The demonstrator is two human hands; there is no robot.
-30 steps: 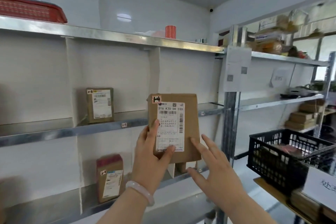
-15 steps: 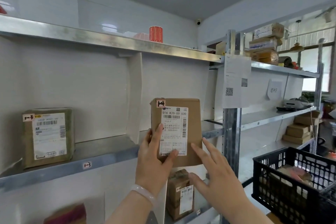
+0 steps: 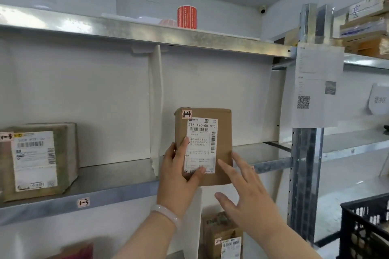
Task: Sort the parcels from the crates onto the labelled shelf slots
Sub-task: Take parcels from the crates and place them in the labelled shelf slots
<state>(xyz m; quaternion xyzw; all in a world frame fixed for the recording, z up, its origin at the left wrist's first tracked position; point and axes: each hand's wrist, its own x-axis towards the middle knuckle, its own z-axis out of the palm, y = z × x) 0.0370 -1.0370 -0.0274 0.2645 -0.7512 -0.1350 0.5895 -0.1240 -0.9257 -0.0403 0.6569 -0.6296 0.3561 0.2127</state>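
I hold a brown cardboard parcel point(image 3: 223, 132) upright in front of the metal shelf point(image 3: 117, 191). It carries a white shipping label and a small sticker marked 1-4. My left hand point(image 3: 179, 176) grips its lower left edge, thumb across the label. My right hand point(image 3: 244, 191) is beside the parcel's lower right, fingers spread straight, fingertips touching its face. The parcel stands at the slot right of the white divider point(image 3: 156, 111). Left of the divider, a parcel tagged 1-3 point(image 3: 40, 162) stands above a shelf tag 1-3 point(image 3: 83, 202).
A red tape roll point(image 3: 187, 17) sits on the top shelf. A steel post point(image 3: 305, 174) with a taped paper sheet point(image 3: 317, 86) bounds the slot on the right. A black crate point(image 3: 366, 227) stands low right. Another parcel point(image 3: 223, 235) is on the shelf below.
I have stepped closer and the view has shifted right and up. The parcel stayed in my left hand's grip and moved toward the slot right of the divider; my right hand followed alongside.
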